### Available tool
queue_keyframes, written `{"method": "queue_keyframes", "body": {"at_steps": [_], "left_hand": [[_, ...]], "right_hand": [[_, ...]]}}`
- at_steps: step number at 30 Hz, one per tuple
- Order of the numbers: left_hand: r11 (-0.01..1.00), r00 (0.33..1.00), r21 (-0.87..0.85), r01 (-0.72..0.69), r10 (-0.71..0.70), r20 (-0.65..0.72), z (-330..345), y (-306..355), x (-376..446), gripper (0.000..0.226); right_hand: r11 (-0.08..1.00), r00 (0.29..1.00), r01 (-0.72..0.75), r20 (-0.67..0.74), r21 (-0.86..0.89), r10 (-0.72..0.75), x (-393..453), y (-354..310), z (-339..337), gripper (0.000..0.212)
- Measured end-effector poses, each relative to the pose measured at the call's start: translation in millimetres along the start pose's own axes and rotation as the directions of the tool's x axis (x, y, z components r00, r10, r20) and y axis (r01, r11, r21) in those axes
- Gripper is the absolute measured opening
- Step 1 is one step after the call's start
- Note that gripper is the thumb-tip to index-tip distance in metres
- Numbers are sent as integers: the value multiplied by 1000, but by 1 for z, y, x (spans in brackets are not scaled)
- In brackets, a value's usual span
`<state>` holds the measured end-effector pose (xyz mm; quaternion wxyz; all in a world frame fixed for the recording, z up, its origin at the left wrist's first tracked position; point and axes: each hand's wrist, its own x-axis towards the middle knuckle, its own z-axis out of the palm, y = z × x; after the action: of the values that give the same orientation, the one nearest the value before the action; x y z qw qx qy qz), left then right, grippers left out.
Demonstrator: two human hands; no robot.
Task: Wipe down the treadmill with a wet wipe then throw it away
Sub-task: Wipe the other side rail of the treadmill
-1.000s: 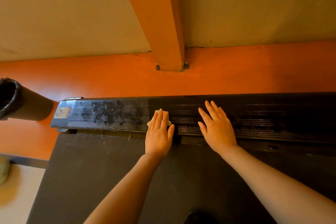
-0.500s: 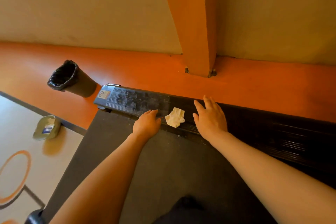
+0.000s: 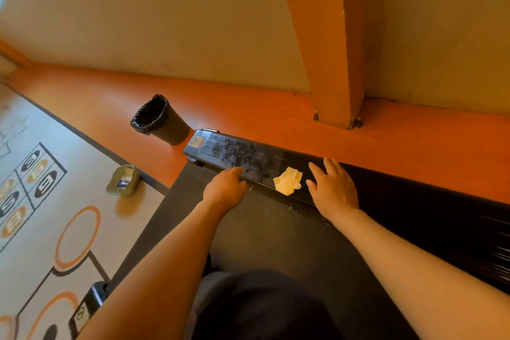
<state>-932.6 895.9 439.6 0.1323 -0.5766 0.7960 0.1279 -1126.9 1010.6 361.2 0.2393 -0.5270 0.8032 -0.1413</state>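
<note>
A crumpled white wet wipe [image 3: 288, 181] lies loose on the treadmill's black ribbed side rail [image 3: 237, 153], between my two hands. My left hand [image 3: 225, 189] rests at the rail's near edge, to the left of the wipe, fingers loosely bent and holding nothing. My right hand [image 3: 332, 188] lies flat on the rail just right of the wipe, fingers spread. The grey treadmill belt [image 3: 278, 237] stretches below both hands. A black bin [image 3: 157, 119] lined with a black bag stands on the orange floor, off the rail's left end.
An orange post [image 3: 328, 36] rises from the orange floor [image 3: 248, 113] behind the rail, against a beige wall. A green tub of wipes [image 3: 123, 180] sits on the patterned floor to the left. My dark-clothed knee [image 3: 262, 306] fills the bottom centre.
My left hand has let go of the wipe and slid left of it; the wipe now lies uncovered. My view has swung left and pulled back, bringing the bin and tub into sight.
</note>
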Motion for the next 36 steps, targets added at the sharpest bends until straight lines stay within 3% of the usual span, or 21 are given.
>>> {"method": "queue_keyframes", "body": {"at_steps": [8, 15, 21, 27, 36], "left_hand": [[995, 996, -57, -86, 87, 3, 16, -40, 39, 48], [973, 971, -13, -232, 232, 57, 22, -87, 110, 53], [886, 882, 19, -463, 458, 109, 41, -112, 173, 55], [761, 751, -2, -648, 639, 167, 43, -124, 232, 55], [614, 595, -59, -787, 780, 194, 10, -119, 276, 53]], "right_hand": [[999, 1000, -14, -14, -38, 14, 18, -43, 24, 52], [982, 986, -169, -30, -88, 166, 47, -60, 56, 53], [921, 933, -357, -104, -157, 344, 67, -62, 88, 53], [847, 874, -483, -166, -220, 456, 76, -71, 105, 51], [722, 765, -644, -197, -252, 614, 76, -118, 93, 52]]}}
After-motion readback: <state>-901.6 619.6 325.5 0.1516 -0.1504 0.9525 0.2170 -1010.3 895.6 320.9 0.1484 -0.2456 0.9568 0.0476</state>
